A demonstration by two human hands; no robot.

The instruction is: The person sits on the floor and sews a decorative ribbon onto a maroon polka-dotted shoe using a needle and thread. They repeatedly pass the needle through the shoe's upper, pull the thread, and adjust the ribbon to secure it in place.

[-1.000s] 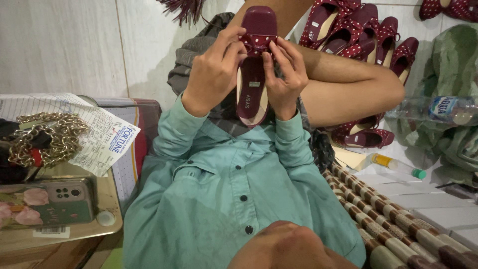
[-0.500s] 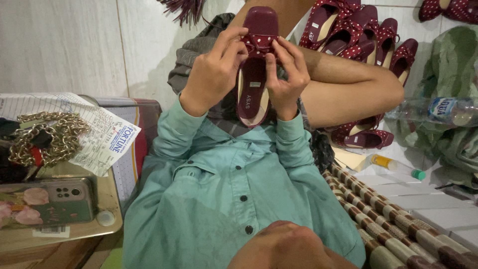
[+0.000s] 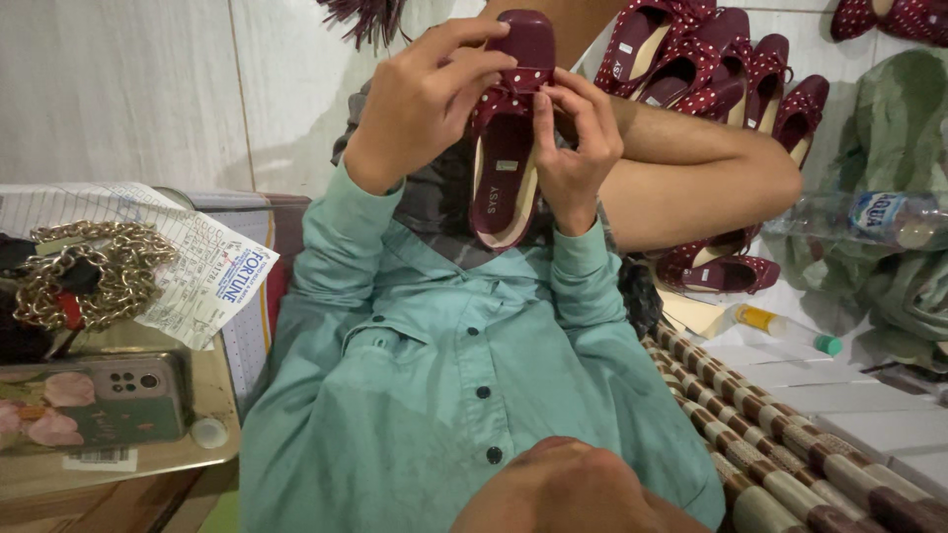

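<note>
I hold a maroon flat shoe [image 3: 506, 168] with white polka dots and a cream insole up in front of me, its toe pointing away. My left hand [image 3: 420, 99] grips its left side and toe, with fingers curled over the dotted bow. My right hand [image 3: 578, 148] holds the right side, thumb and fingertips pinching the bow at the vamp. Both sleeves are teal, and my bent bare knee [image 3: 711, 173] lies behind the shoe.
Several matching maroon shoes [image 3: 711, 64] lie on the floor at the back, with one more [image 3: 716, 271] under my knee. A plastic water bottle [image 3: 869, 217], a small glue bottle [image 3: 780, 326], white boxes [image 3: 859, 405], a striped mat [image 3: 790, 464], a phone [image 3: 89, 400] and a gold chain [image 3: 84, 271] surround me.
My fingers have shifted slightly on the bow. The shoe stays in the same place.
</note>
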